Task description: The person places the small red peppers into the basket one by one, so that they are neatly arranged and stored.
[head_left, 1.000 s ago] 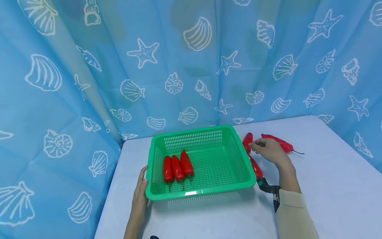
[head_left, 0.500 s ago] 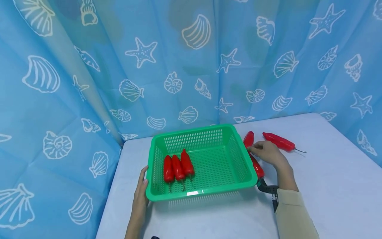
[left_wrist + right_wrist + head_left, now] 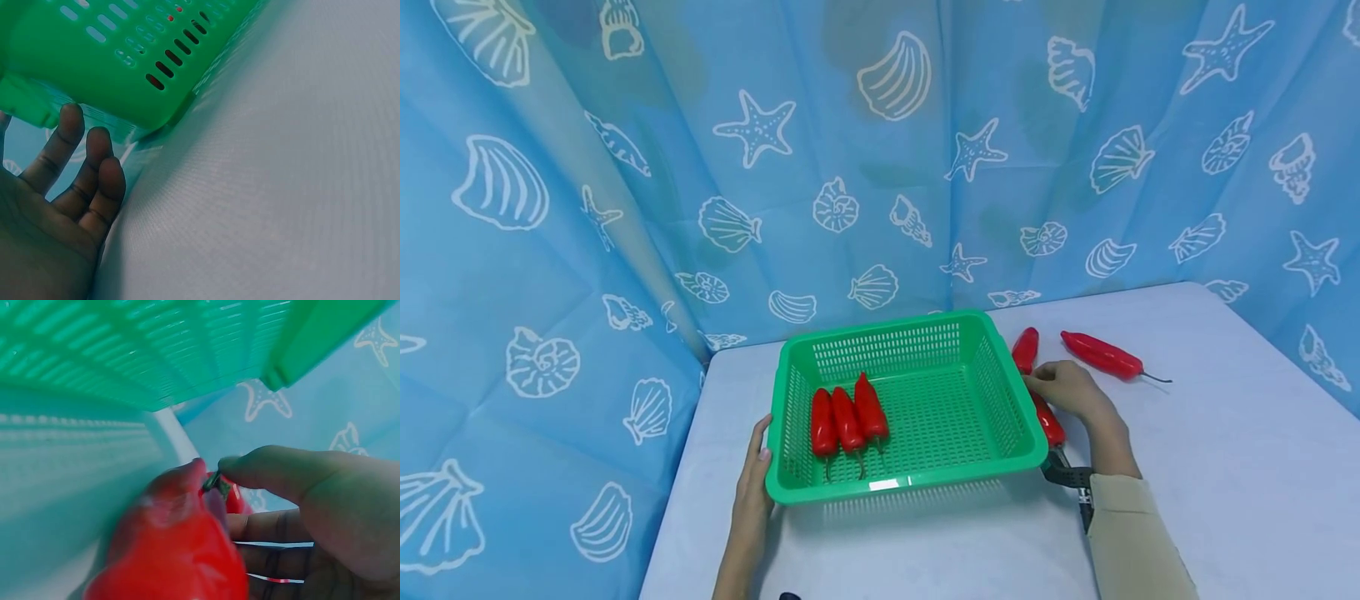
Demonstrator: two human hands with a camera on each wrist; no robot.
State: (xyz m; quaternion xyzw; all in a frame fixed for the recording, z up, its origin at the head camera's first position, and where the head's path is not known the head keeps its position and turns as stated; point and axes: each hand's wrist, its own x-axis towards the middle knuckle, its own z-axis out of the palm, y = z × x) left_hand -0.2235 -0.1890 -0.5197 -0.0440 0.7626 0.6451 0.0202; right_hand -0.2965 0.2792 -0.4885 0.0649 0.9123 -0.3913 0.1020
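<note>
The green plastic basket [image 3: 955, 475] has my left hand [image 3: 749, 492], fingers loosely straight, at its left side; my right hand [image 3: 1067, 387], half-curled, is at the farther red chili pepper [image 3: 1026, 346] just outside the right wall, probably light, smooth and firm, best lifted by its body; whether I'm pinching its stem [image 3: 215, 481], I can't tell

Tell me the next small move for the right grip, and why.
I'd probably have the right grip pinch the stem of the farther of the two red peppers beside the basket and lift slightly: the thumb is right at that stem, though I can't tell how tight the hold is. Inside, three peppers leave room on the right.
</note>
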